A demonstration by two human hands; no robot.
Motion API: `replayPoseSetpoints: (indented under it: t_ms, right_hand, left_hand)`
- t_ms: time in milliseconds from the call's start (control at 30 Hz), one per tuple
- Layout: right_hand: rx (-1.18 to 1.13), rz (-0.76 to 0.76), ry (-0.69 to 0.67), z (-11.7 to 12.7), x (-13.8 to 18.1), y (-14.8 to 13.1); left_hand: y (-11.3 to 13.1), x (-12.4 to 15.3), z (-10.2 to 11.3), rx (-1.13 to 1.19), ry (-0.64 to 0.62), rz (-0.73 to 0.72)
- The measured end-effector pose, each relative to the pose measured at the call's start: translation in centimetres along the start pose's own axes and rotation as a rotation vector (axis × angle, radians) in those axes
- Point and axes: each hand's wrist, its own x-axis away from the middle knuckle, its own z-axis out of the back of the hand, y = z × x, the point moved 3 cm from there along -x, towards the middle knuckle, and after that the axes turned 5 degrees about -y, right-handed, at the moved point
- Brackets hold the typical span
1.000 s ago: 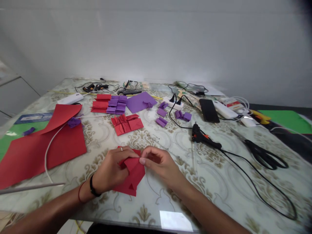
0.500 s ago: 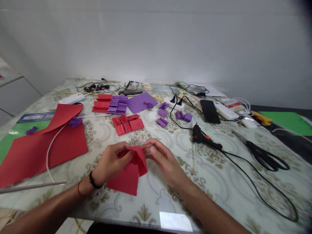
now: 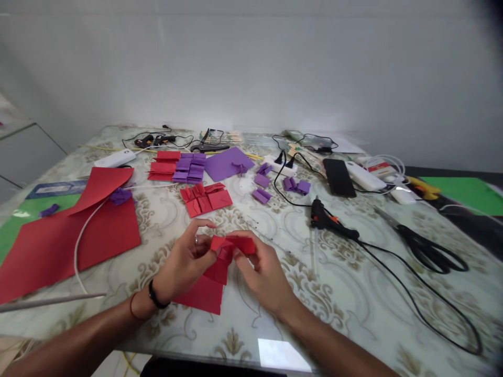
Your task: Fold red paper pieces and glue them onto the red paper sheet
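Both my hands hold a piece of folded red paper point(image 3: 220, 262) just above the patterned table point(image 3: 353, 293). My left hand point(image 3: 184, 264), with a ring and a dark wristband, pinches its left side. My right hand point(image 3: 261, 269) grips the upper right fold between thumb and fingers. The lower part of the red paper hangs down onto the table between my wrists.
Large red sheets point(image 3: 66, 235) lie at the left with a white cable across them. Folded red pieces point(image 3: 205, 199) and purple pieces point(image 3: 189, 167) sit beyond my hands. A black glue gun point(image 3: 330, 222) with its cord and black scissors point(image 3: 426, 250) lie at the right, a phone point(image 3: 338, 178) behind.
The red paper has been folded up further and lifted; my right hand moved from the top edge to gripping the upper fold, and my left fingers opened around the left side.
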Motion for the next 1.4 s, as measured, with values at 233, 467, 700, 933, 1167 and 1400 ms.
replayPoseSetpoints:
  t_ms: [233, 467, 700, 933, 1167, 1400]
  right_hand:
    - [-0.112, 0.041, 0.054, -0.2, 0.0, 0.2]
    - [-0.121, 0.157, 0.137, 0.3, 0.3, 0.5]
    - [-0.158, 0.245, 0.085, 0.7, 0.2, -0.1]
    - [-0.209, 0.263, -0.085, 1.1, 0.2, -1.3]
    - [-0.282, 0.205, -0.197, 1.5, -0.1, -1.6]
    - [-0.114, 0.055, -0.001, 1.3, -0.5, -0.8]
  left_hand:
    - [0.3, 0.5, 0.1, -0.131, -0.011, -0.101]
    - [1.5, 0.9, 0.0, -0.143, -0.022, -0.255]
    - [1.3, 0.4, 0.8, 0.021, -0.018, -0.209]
    - [1.3, 0.1, 1.2, 0.266, -0.094, -0.084]
    - [1.9, -0.2, 1.2, 0.359, -0.123, -0.057]
    - [1.2, -0.1, 0.8, -0.096, -0.023, -0.045]
